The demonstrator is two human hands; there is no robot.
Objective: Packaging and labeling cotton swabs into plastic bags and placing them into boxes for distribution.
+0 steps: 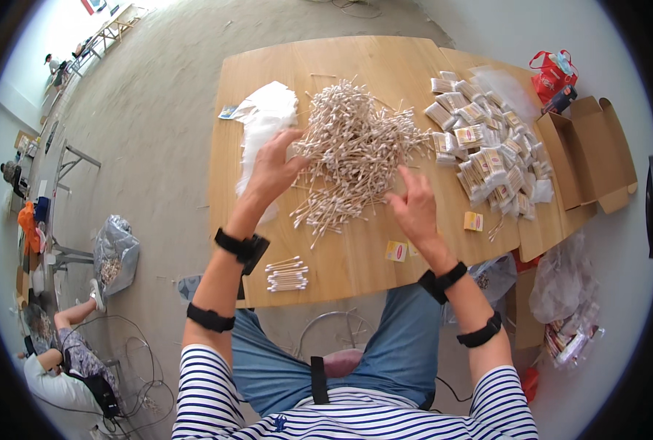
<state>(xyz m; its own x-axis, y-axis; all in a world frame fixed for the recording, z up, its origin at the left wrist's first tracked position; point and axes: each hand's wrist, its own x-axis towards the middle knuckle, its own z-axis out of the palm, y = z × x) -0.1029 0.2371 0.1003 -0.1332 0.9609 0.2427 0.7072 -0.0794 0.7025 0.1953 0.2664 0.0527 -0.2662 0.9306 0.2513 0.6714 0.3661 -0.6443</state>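
Observation:
A big heap of cotton swabs [356, 139] lies loose on the wooden table [341, 257]. My left hand [274, 165] is at the heap's left edge, its thumb and fingers apart. At the heap's lower right, my right hand [416, 205] has its index finger and thumb spread, with nothing seen between them. A small, neatly lined-up bunch of cotton swabs [288, 276] rests near the front left edge. Clear plastic bags [257, 136] are stacked left of the heap. Packed bags of swabs [488, 150] are piled on the right.
Near my right hand lie yellow-and-white cards [396, 251] and a small stack of cards [473, 221]. An open cardboard box [590, 154] and a red bag [554, 77] stand at the right. Plastic bags [568, 293] hang low on the right. Another person [70, 374] sits at lower left.

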